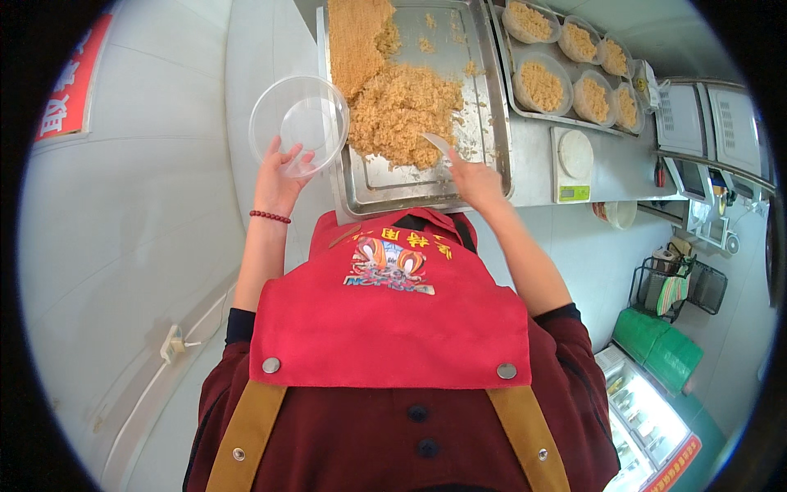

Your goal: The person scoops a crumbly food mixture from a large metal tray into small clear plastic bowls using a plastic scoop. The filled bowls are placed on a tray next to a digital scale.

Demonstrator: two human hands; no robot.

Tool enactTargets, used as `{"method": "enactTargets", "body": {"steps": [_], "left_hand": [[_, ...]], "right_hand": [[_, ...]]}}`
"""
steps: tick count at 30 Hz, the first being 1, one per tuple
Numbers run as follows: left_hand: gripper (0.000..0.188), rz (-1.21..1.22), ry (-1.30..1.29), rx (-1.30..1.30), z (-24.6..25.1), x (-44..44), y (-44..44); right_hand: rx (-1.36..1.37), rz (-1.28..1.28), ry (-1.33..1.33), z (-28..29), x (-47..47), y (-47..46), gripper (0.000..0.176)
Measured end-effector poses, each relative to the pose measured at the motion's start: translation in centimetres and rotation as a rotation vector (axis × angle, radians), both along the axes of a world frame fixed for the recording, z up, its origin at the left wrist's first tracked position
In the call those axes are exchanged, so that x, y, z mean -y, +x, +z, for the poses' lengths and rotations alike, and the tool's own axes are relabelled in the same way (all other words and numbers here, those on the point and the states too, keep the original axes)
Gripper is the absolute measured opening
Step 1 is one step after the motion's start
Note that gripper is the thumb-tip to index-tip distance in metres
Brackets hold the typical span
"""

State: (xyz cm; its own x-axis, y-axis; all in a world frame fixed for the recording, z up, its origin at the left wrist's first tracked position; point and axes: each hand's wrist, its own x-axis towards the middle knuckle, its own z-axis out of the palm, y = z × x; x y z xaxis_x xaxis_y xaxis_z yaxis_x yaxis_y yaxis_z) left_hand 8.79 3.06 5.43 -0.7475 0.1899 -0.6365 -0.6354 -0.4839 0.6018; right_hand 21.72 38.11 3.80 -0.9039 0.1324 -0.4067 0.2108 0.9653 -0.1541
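Observation:
An empty clear plastic bowl (299, 123) rests in my left hand (284, 175), its fingers spread beneath and around the near side, just left of a large metal tray (403, 195). My right hand (476, 181) grips a pale scraper or spoon (436, 143), whose tip touches the near right side of a heap of crumbly orange-brown food (403, 111). The food looks like cooked grain or mince; its exact kind cannot be told. Behind it on the left of the tray lies a flatter, pressed slab (353, 46) of similar food.
Several filled plastic bowls (541, 85) stand on a second metal tray (513, 92) at the right. Nearer me is a digital kitchen scale (573, 165). White appliances (707, 120) stand farther right, and a wall (141, 184) rises on the left.

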Motion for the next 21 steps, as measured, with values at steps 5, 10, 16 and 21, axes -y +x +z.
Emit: {"method": "enactTargets", "body": {"steps": [5, 10, 16, 21], "left_hand": [[0.08, 0.081, -0.016, 0.006, 0.1, 0.6, 0.6], [0.076, 0.133, -0.045, -0.032, 1.3, 1.2, 1.6], [0.074, 0.239, -0.098, -0.012, 2.5, 1.0, 3.2], [0.074, 0.233, -0.053, -0.014, 1.8, 0.2, 3.1]], "right_hand": [[-0.468, -0.326, -0.272, -2.2, -7.6, -0.7, 0.029], [-0.163, -0.787, -0.699, -7.3, -9.8, -5.8, 0.029], [-0.067, -0.321, -0.686, -5.6, -8.2, -11.5, 0.029], [-0.045, 0.215, 0.015, -0.6, -3.1, -9.8, 0.054]]}}
